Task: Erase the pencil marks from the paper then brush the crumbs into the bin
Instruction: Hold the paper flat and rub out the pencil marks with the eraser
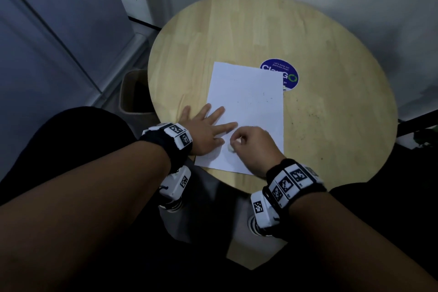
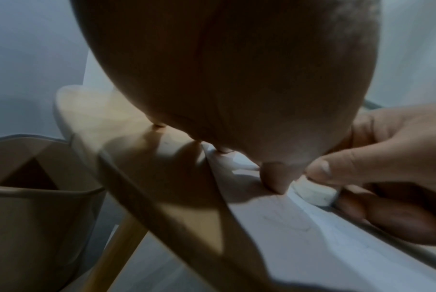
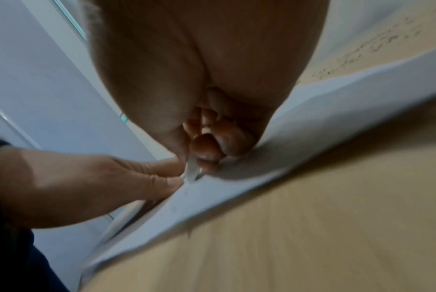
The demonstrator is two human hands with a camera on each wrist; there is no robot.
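Left hand (image 1: pixel 203 130) spread flat, fingers straight, pressing down the white rectangular paper sheet (image 1: pixel 248 111) on the round pale wooden bench (image 1: pixel 331 78). Right hand (image 1: pixel 253 147) curled, its grip pinching a small white eraser (image 1: pixel 230 147) against the sheet's near left part. Beige plastic bin (image 1: pixel 132 97) on the floor, left of the bench. Dark crumbs (image 1: pixel 310 115) scattered right of the sheet.

Blue sticker (image 1: pixel 279 73) reads "Let's keep our pantries clean" (rest hidden)

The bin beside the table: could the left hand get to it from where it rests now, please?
Probably yes: the bin stands open-topped just past the table edge beside the left hand, with nothing between them.
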